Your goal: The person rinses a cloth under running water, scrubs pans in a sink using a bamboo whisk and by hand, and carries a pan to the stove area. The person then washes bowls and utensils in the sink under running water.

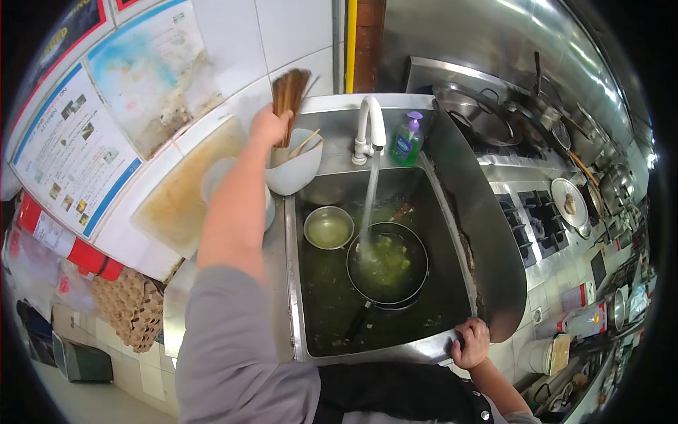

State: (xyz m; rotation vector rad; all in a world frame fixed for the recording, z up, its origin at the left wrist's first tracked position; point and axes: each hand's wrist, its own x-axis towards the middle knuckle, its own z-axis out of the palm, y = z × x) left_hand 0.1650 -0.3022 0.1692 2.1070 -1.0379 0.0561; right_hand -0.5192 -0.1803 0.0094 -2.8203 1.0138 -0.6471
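My left hand [270, 127] grips a brown bristle brush [289, 92] above a white container [296, 169] at the sink's back left. Two thin sticks lean in that container. My right hand [471, 343] has its fingers curled over the front right corner of the metal sink [417, 348]. Water runs from the white faucet [374, 116] into a black frying pan [387, 265], which sits in greenish water with its handle toward me. To the pan's left is a round metal bowl [329, 227] holding cloudy liquid.
A green soap bottle [407, 143] with a purple pump stands right of the faucet. A metal splash guard [487, 247] borders the sink's right side. Beyond it are stoves [533, 219] with pans. Egg trays [128, 307] lie at the left.
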